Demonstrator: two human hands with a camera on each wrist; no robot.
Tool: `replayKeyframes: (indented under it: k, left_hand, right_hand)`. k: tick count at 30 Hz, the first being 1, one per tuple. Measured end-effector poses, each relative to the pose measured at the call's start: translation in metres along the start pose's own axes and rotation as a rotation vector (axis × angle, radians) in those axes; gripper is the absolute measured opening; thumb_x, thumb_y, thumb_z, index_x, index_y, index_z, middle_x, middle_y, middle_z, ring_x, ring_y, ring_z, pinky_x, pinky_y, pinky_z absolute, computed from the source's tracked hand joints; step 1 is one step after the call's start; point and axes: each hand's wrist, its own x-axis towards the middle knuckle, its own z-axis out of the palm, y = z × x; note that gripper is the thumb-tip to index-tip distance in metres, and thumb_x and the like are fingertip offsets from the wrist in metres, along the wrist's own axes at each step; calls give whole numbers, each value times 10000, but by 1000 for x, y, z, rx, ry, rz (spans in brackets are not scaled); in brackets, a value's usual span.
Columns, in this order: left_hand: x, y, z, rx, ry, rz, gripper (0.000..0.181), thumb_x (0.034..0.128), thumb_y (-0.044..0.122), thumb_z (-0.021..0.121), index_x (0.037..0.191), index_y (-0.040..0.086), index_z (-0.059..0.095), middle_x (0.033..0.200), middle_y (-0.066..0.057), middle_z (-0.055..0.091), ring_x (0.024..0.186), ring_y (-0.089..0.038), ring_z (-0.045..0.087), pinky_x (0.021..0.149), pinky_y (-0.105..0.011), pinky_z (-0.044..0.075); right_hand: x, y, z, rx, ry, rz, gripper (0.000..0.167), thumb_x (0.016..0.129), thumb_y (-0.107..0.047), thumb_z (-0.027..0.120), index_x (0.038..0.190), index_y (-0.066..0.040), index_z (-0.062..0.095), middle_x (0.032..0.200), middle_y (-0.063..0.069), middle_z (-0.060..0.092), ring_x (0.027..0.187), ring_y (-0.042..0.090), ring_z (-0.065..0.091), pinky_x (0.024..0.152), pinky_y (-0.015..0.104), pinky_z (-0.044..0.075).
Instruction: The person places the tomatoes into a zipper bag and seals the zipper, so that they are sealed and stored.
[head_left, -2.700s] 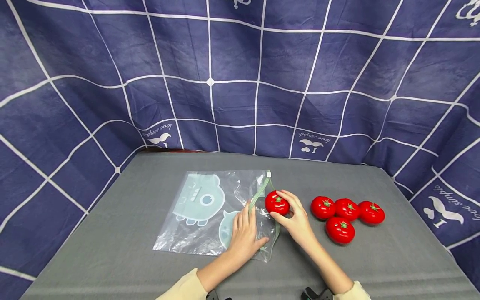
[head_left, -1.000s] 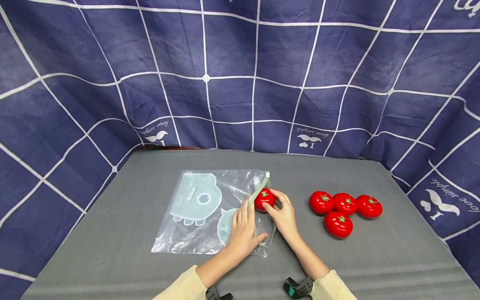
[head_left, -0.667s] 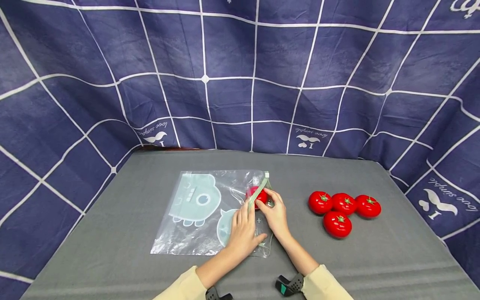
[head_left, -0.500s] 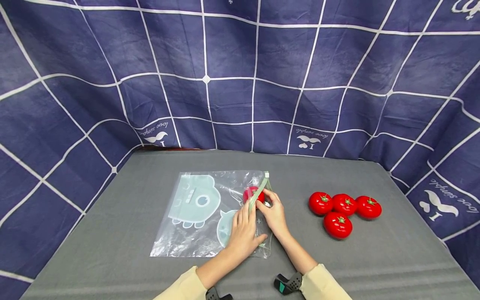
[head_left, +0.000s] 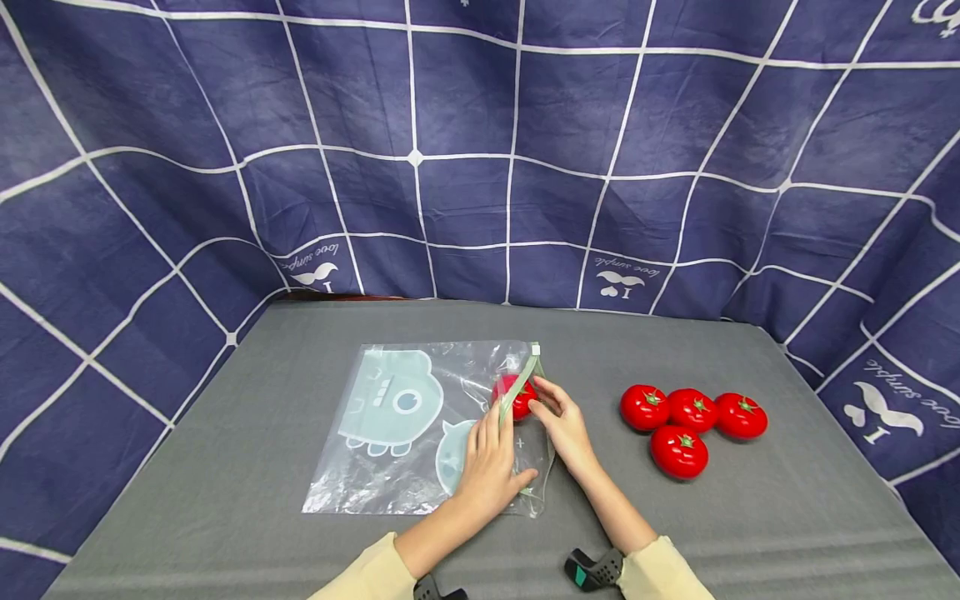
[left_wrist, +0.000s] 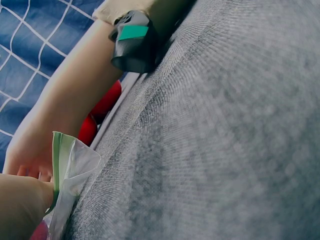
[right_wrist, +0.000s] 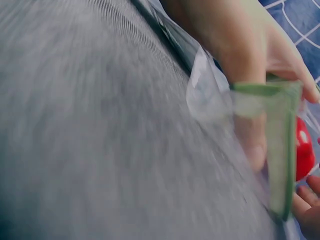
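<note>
"Where's the tomato?"
"Lower centre of the head view, straddling the bag's green rim. It's round, no long axis."
"Nearer hand?"
"Neither clearly: right hand just rightward, left hand lower left, fingers straight."
"Right gripping?"
"Can't tell; thumb and fingers stand parted."
"Other views?"
"Right wrist's shows the rim gaping; head's doesn't."

carried tomato left, into mouth of bag; brought right hand along | lately eased both slightly back right; exposed more red beyond green strip
</note>
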Motion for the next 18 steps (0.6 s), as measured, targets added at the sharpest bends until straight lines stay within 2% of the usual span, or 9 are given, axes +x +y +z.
replayKeyframes:
  k: [4, 7, 12, 15, 18]
  left_hand:
    - [0, 0, -1, -11, -3, -1, 1014, 589, 393, 805, 1370, -4, 295, 1381, -171, 332, 1205, -315, 396, 1022, -452, 301]
    - [1, 0, -1, -14, -3, -2, 1007, 595, 398, 800, 1369, -8, 298, 1382, -177, 333, 1210, -316, 392, 1025, -455, 299]
    - [1, 1, -2, -24, -9, -7, 1002, 600, 394, 797, 1370, -11, 299, 1386, -180, 327, 1219, -313, 384, 1028, -457, 294]
    - [1, 1, -2, -31, -16, -11, 995, 605, 390, 796, 1369, -10, 301, 1385, -180, 325, 1215, -317, 385, 1030, -458, 291]
    - [0, 1, -2, -36, -22, -17, 984, 611, 390, 793, 1365, -14, 308, 1384, -183, 325, 1218, -319, 382, 1031, -455, 287]
  right_hand:
    - [-4, 1, -13, -11, -19, -4, 442, 859, -117, 586, 1284, -50, 489, 1307, 158, 507, 1226, 272, 474, 825, 74, 402]
    - [-9, -1, -23, -15, -28, -24, 442, 859, -84, 574, 1286, -26, 479, 1307, 181, 500, 1228, 288, 467, 840, 75, 404]
    - [-20, -4, -41, -86, -8, -82, 432, 852, -73, 586, 1271, -23, 494, 1291, 182, 512, 1215, 270, 475, 961, 248, 435]
    - [-27, -5, -52, -152, 30, -149, 430, 840, -81, 611, 1255, -28, 513, 1268, 171, 535, 1178, 158, 509, 973, 263, 423]
    - [-36, -6, -63, -193, 65, -221, 426, 838, -68, 612, 1251, -27, 516, 1256, 180, 537, 1123, -28, 502, 940, 127, 408]
